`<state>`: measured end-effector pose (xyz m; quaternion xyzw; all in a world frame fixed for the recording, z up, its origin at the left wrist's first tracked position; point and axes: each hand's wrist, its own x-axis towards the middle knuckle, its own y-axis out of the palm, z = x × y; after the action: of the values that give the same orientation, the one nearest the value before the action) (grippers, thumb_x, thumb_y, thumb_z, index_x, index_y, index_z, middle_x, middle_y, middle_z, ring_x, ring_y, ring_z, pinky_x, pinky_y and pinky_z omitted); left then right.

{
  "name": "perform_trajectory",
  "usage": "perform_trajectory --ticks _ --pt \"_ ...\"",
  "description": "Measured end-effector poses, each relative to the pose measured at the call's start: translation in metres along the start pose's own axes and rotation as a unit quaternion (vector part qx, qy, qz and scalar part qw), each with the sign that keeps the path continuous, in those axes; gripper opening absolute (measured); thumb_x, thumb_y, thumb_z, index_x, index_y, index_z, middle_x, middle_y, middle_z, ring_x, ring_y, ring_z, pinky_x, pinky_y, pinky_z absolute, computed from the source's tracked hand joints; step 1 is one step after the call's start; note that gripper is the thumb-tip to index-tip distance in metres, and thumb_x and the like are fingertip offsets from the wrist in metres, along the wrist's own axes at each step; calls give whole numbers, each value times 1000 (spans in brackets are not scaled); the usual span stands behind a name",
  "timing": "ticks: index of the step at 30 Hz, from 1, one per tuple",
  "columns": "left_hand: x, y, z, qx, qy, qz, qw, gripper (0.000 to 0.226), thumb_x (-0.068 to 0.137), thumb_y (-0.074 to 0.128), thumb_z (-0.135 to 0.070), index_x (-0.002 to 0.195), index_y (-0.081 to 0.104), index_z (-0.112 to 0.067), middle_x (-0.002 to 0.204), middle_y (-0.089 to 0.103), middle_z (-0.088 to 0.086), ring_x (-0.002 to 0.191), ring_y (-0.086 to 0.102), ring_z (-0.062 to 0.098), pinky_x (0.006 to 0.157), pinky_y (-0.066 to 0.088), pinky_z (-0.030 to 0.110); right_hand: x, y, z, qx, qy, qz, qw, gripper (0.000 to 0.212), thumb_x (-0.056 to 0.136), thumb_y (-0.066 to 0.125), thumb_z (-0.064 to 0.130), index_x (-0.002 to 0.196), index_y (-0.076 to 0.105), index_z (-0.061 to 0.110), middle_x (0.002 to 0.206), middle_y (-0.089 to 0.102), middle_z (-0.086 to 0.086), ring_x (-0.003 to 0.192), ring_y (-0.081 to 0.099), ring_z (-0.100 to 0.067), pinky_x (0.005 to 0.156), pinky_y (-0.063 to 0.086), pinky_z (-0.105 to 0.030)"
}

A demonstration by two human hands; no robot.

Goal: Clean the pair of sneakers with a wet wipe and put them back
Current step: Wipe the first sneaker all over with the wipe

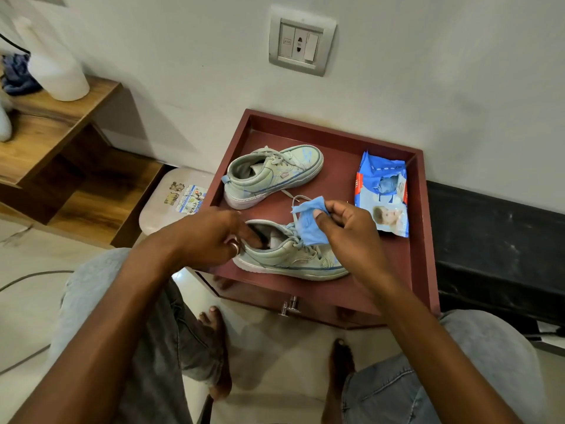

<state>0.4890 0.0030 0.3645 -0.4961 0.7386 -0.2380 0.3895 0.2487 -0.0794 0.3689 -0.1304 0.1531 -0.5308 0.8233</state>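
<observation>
Blue wipe (308, 223) is pinched between the thumb and fingers of my right hand (348, 231), bunched just above the laces of the near sneaker (290, 258). My left hand (211, 237) grips that sneaker at its heel opening, fingers curled inside the collar. It sits at the front edge of the maroon bench (336, 166), toe pointing right. The far sneaker (272, 175) lies behind it, apart, toe also right. The wipe pack (382, 194) lies on the bench's right side.
</observation>
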Motion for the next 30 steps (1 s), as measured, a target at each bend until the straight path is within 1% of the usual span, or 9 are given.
perform_trajectory --ticks 3,7,10,12,15,17,20,23,30 --pt "-4 2 -9 174 -19 -9 984 68 85 64 -9 138 56 -50 156 46 -13 151 31 17 115 42 41 1 -2 1 5 2 -3 1000 24 98 58 16 91 68 36 90 76 12 87 72 -6 87 58 -39" --pt "12 1 -13 296 -1 -49 954 53 95 66 -22 141 54 -46 158 42 -17 158 6 15 126 4 52 2 -8 4 26 15 -8 1000 20 98 58 16 96 70 32 92 76 9 88 72 -7 85 58 -33" --pt "16 -1 1 175 11 -24 984 32 96 67 -33 128 65 -38 151 53 -9 154 25 18 125 8 53 4 -15 4 74 40 -11 996 16 98 59 15 106 71 20 98 76 4 96 72 -14 87 57 -33" --pt "11 -1 4 -15 52 -5 999 19 95 67 -44 113 70 -38 129 67 -6 129 57 20 116 36 56 6 -20 7 135 60 -20 989 18 97 60 15 111 70 11 104 76 -2 104 70 -20 96 54 -39" --pt "5 -2 -8 -263 62 -19 963 36 96 62 -46 108 71 -14 109 71 17 104 67 36 99 50 62 4 -25 21 196 38 -66 978 18 97 59 11 111 69 9 105 75 -4 104 70 -21 98 53 -42" --pt "3 -5 -14 -343 52 -50 936 39 98 59 -38 107 69 -1 110 68 28 99 68 35 100 48 62 -3 -24 31 96 -43 -123 987 16 97 59 13 109 69 19 99 75 5 96 71 -12 90 57 -36" --pt "1 -6 -16 -383 36 -67 921 40 100 54 -38 110 69 -1 115 68 28 108 65 47 103 45 66 -17 -9 42 -69 -192 -178 963 26 97 59 10 106 70 31 92 70 24 84 67 0 76 55 -22" --pt "2 -2 -16 -384 20 -85 919 42 106 48 -39 114 68 -2 117 69 27 112 66 45 104 46 66 -22 15 35 -161 -259 -170 937 27 94 59 7 116 71 17 97 75 9 77 66 -6 70 52 -25" --pt "14 3 -30 -398 -22 -148 905 44 109 36 -36 129 67 -13 124 74 3 119 68 20 106 53 40 -52 67 9 -355 -335 -10 873 47 92 40 11 135 55 -1 141 53 -19 138 43 -30 113 38 -42"
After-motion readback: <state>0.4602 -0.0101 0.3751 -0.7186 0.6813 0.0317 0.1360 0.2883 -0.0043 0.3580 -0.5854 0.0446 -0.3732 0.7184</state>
